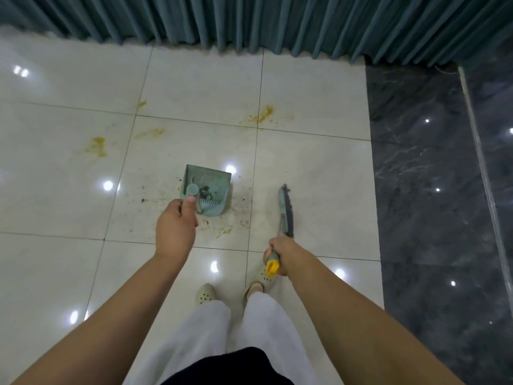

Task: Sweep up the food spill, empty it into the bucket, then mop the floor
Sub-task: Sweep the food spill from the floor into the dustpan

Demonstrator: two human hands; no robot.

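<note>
A teal dustpan [211, 184] stands on the white tiled floor with dark and yellow scraps inside it. My left hand [175, 226] grips the top of its upright handle. My right hand [280, 254] holds the yellow-capped handle of a broom, whose teal head with dark bristles [286, 211] touches the floor to the right of the dustpan. Yellow food smears lie on the tiles at the far left [97, 145], near the far tile joint [262, 115] and just in front of the dustpan [226, 232]. Small crumbs are scattered around the dustpan.
A teal curtain [249, 20] hangs along the far edge of the floor. Dark marble flooring [433, 190] runs down the right side, with a metal strip across it. My feet in pale clogs [205, 294] stand behind the dustpan. No bucket or mop is in view.
</note>
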